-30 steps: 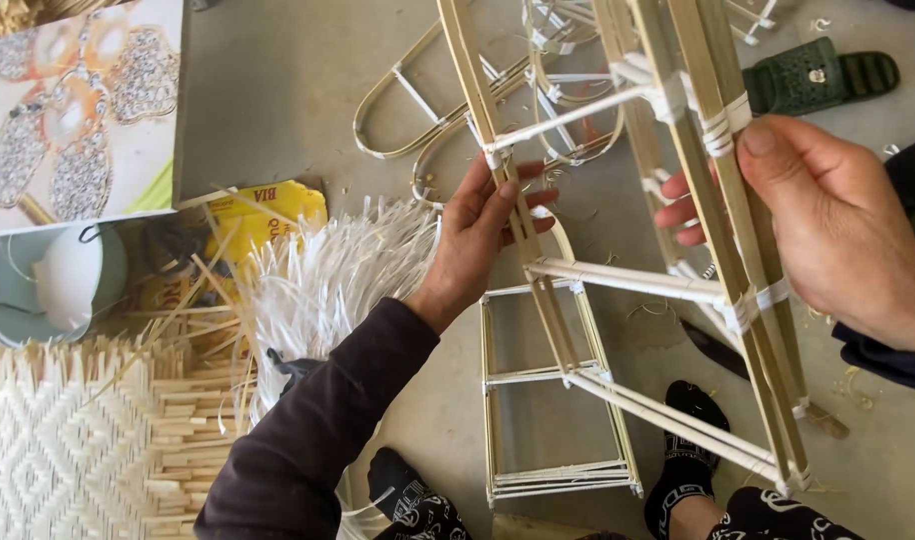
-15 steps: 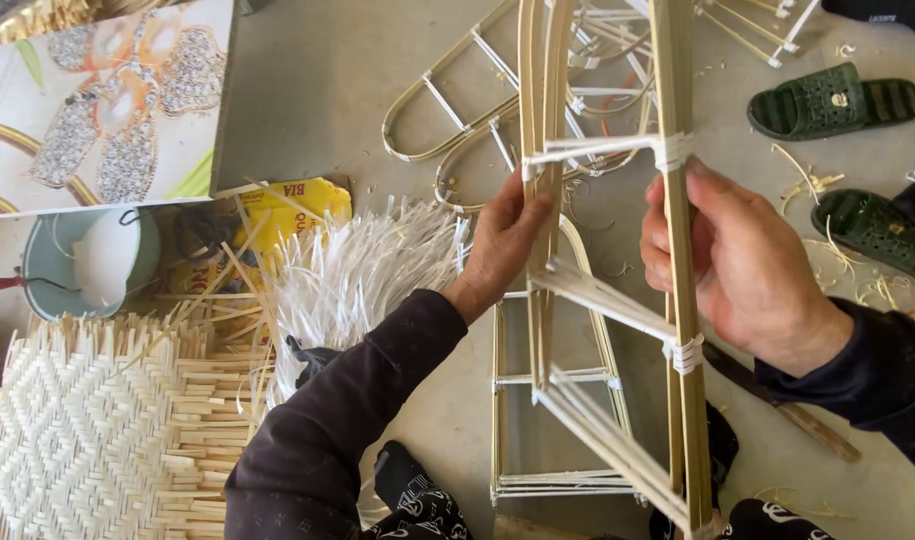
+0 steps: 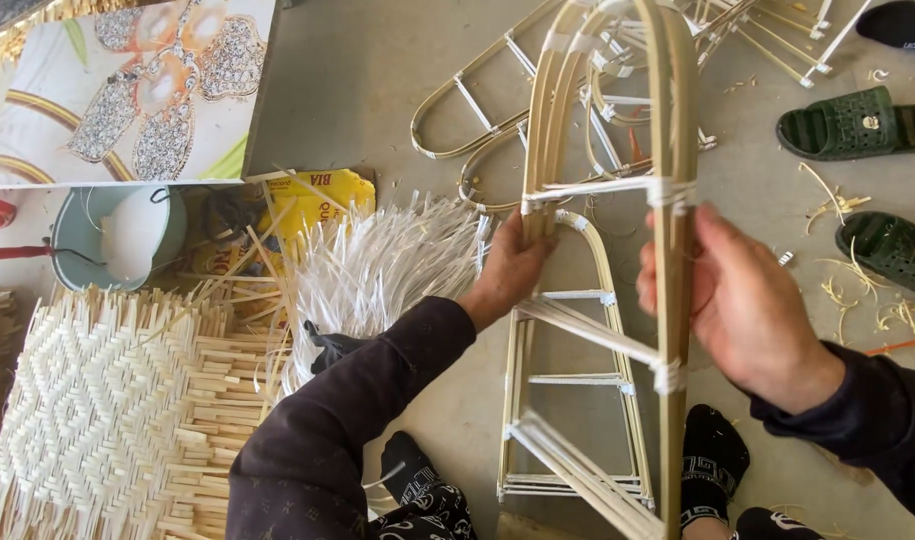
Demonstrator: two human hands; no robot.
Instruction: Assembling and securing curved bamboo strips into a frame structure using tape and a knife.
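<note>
I have both hands on the arched cane frame [image 3: 668, 250], held upright over my lap and feet. My right hand [image 3: 743, 305] is wrapped around the right rail, thumb forward, just between the two white bindings; my left hand [image 3: 513, 265] is closed on the left rail right below the top cross-bar. Beneath my grip a second, finished frame [image 3: 578, 400] lies flat on the concrete floor [image 3: 358, 110]. I judge this to be a checking or squaring step — the frame is being steadied and lined up, not lashed. The next move, as I read it, calls for a firm hold on both rails so the cross-pieces stay true, and a free finger to work a binding. To my left sit a woven mat [image 3: 88, 410] and a bundle of white strips [image 3: 388, 265], with a pale bucket [image 3: 118, 235] beyond. Further out lie more arched frames [image 3: 488, 90] and green sandals [image 3: 853, 120].
</note>
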